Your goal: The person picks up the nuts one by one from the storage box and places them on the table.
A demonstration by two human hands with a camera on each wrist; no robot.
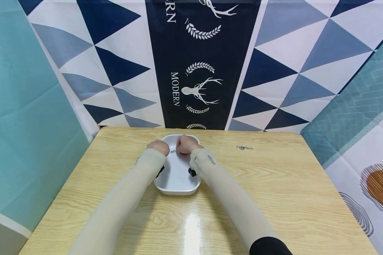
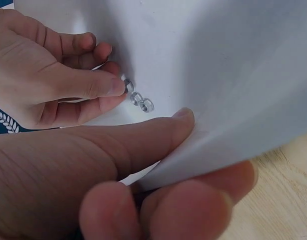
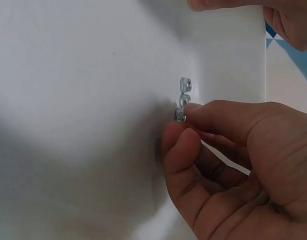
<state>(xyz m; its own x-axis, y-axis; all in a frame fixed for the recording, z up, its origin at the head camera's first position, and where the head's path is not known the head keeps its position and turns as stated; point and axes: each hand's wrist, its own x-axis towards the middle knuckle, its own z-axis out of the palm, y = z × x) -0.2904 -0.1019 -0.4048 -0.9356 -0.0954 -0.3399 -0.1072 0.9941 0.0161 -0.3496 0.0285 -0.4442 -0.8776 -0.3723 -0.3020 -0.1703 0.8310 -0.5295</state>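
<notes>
Patterned cloth (image 1: pixel 281 67) in blue and white is hanging behind a wood-grain table (image 1: pixel 274 191), its dark central panel (image 1: pixel 166 53) showing deer heads and the word "MODERN," while teal fabric (image 1: pixel 28 106) is covering the left side. From my distant station I am watching a person in pale sleeves (image 1: pixel 118 202) working over a white tray (image 1: pixel 178 177) at the table's far side. The left hand (image 1: pixel 158 146) is gripping the tray's left wall, thumb lying along the inside, fingers bending around the outside. The right hand (image 1: pixel 187 144) is working inside the tray, its thumb and forefinger narrowing on a small metal nut (image 3: pixel 180 115). Two more nuts (image 3: pixel 186 84) are lining up from it toward the left hand, all three sitting in the tray's far half; I cannot tell whether the pinched one is touching the floor. Well to the right of the tray, I am seeing a cluster of small metal pieces (image 1: pixel 244 147) lying on the table's far part.
</notes>
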